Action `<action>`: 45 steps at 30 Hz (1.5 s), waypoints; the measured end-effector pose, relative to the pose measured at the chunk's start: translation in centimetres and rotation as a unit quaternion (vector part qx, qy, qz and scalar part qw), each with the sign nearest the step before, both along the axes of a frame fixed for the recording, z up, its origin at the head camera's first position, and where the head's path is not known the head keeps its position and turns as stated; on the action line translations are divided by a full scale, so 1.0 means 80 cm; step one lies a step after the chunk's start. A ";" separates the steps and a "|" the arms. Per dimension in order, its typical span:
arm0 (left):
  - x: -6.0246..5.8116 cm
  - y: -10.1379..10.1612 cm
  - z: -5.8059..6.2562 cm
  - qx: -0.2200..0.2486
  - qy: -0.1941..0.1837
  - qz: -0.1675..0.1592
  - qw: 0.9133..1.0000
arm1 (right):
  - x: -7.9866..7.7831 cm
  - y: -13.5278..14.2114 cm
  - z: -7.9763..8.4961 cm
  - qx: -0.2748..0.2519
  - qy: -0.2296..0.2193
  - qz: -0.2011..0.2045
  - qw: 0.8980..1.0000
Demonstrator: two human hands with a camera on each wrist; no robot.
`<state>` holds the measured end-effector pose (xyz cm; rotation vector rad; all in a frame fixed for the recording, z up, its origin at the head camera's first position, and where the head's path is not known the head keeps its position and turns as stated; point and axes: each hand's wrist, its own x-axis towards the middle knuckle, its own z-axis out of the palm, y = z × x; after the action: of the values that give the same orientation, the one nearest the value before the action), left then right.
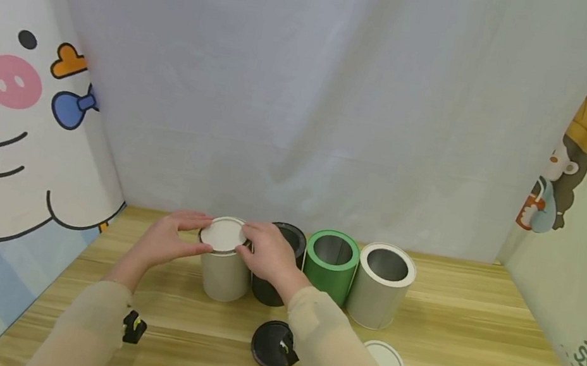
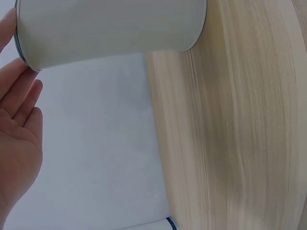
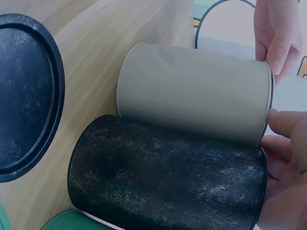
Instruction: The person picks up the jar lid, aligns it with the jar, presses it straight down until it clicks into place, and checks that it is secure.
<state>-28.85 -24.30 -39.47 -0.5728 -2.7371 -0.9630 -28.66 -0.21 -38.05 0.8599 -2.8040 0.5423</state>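
A white round lid [image 1: 224, 235] lies over the top of the light grey can [image 1: 225, 278] at the left end of the row. On the left side of that lid, my left hand [image 1: 168, 243] holds the edge between thumb and spread fingers. My right hand [image 1: 273, 256] holds the opposite edge, its thumb at the near rim. In the right wrist view, both thumbs reach the top rim of the grey can [image 3: 192, 91]. Some right-hand fingers are hidden behind the black can [image 3: 168, 172], which stands close beside it.
A green can [image 1: 326, 281] and a whitish can [image 1: 378, 302], both uncovered, continue the row rightward. In front on the wooden table [image 1: 476, 340] lie a black lid [image 1: 267, 348] and a white lid [image 1: 388, 363], partly covered by the right sleeve. A pale curtain [image 1: 304, 114] hangs behind.
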 end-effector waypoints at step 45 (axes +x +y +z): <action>-0.002 0.010 0.011 -0.103 0.092 -0.049 0.989 | 0.007 -0.010 0.008 0.018 -0.011 -0.023 1.000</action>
<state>-29.01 -23.53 -38.57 -0.7964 -2.6772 -0.6151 -28.13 -1.00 -37.40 0.7981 -2.8544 0.4983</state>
